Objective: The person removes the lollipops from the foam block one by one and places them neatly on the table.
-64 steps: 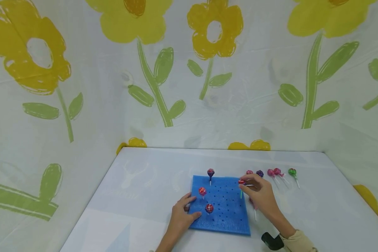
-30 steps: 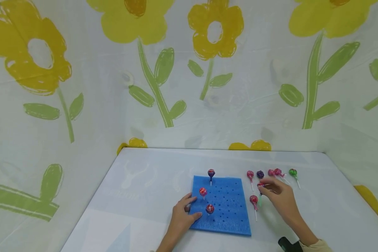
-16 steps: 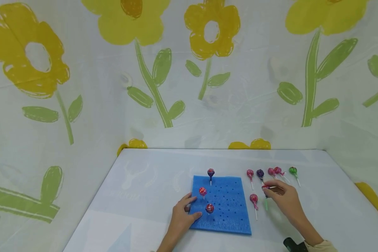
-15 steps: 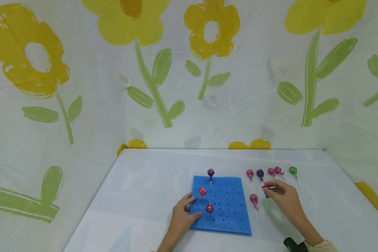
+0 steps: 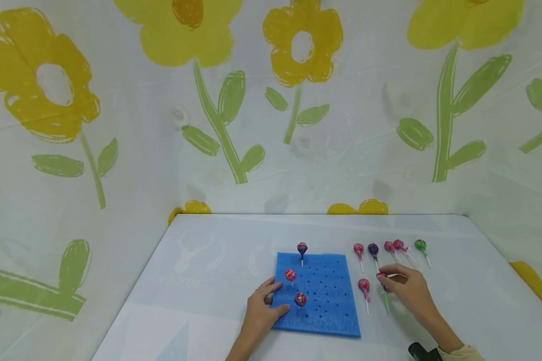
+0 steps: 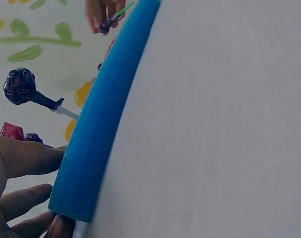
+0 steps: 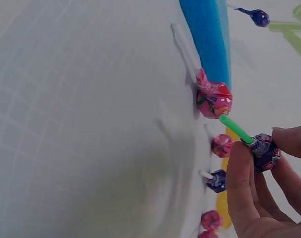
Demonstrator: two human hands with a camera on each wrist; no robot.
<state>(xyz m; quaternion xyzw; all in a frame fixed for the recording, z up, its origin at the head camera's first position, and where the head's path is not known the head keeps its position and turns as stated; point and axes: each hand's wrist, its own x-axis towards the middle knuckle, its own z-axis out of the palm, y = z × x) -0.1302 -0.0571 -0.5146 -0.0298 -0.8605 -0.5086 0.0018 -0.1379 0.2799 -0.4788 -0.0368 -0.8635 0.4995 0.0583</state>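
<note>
My left hand (image 5: 263, 306) grips the left edge of a blue foam board (image 5: 327, 311) dotted with small holes. Three lollipops stand in the board: a dark blue one (image 5: 302, 246) at the back, a red-orange one (image 5: 290, 274) at the middle left and a red one (image 5: 300, 299) nearer the front. Right of the board, my right hand (image 5: 408, 288) pinches by its wrapped head a purple-and-red lollipop (image 7: 265, 151) with a green stick (image 7: 236, 129). In the head view the stick points down close over the table, and fingers partly cover the head.
A pink-red lollipop (image 5: 364, 285) lies on the white table (image 5: 198, 301) beside the board. Behind it lie a pink one (image 5: 359, 248), a purple one (image 5: 373, 248), two pink ones (image 5: 398, 244) side by side and a green one (image 5: 420, 244). A flowered curtain (image 5: 361, 150) surrounds the table.
My right hand has moved from above the board's right side rightward to over the table, carrying the green-stick lollipop, and lately a little lower. The left hand and board have stayed in place.
</note>
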